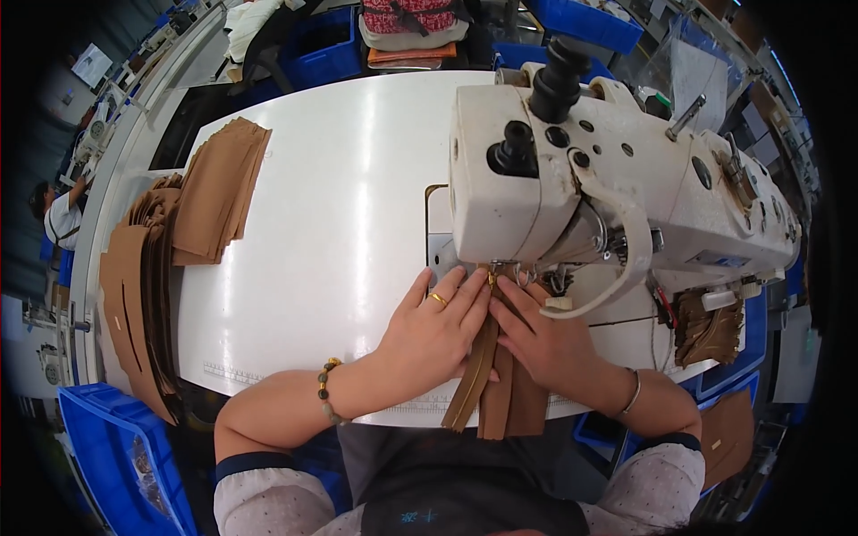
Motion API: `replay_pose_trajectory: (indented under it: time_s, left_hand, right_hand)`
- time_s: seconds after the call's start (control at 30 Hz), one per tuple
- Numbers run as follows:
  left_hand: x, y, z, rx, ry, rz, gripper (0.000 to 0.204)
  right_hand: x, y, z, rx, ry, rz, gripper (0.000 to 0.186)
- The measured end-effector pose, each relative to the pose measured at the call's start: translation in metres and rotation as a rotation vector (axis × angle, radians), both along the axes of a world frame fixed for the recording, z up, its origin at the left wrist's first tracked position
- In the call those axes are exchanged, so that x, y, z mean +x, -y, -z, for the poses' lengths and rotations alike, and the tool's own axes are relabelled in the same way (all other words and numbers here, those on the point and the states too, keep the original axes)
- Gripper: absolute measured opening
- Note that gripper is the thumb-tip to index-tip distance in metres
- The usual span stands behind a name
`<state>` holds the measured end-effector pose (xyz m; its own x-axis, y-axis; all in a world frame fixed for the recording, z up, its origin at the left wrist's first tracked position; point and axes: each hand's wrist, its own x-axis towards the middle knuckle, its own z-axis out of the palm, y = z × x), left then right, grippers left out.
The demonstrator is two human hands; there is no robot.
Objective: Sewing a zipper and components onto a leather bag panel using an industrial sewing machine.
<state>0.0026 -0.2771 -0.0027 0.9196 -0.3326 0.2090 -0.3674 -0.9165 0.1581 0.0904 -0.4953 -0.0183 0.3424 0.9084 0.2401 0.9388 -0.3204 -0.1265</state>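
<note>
Apparently partway stitched, brown fabric [527, 406] and a zipper strip [466, 393] lie under the sewing machine [550, 170], lower ends overhanging the white table [304, 295]. Left hand [427, 326] and right hand [552, 338] press them flat, fingers extended, unclenched. A brown stack [219, 192] at left suggests more remains.
</note>
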Motion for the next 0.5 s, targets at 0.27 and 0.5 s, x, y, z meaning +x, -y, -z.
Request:
replay_pose_trajectory:
  time_s: [0.27,0.5]
  left_hand:
    - [0.0071,-0.0021,0.0020,-0.037,-0.018,-0.001,0.093]
    - [0.0076,-0.0024,0.0046,-0.029,0.038,-0.005,0.093]
  right_hand:
    - [0.0054,-0.0014,0.0018,-0.032,0.013,0.025,0.057]
    - [0.0071,-0.0039,-0.0018,0.007,0.012,-0.014,0.057]
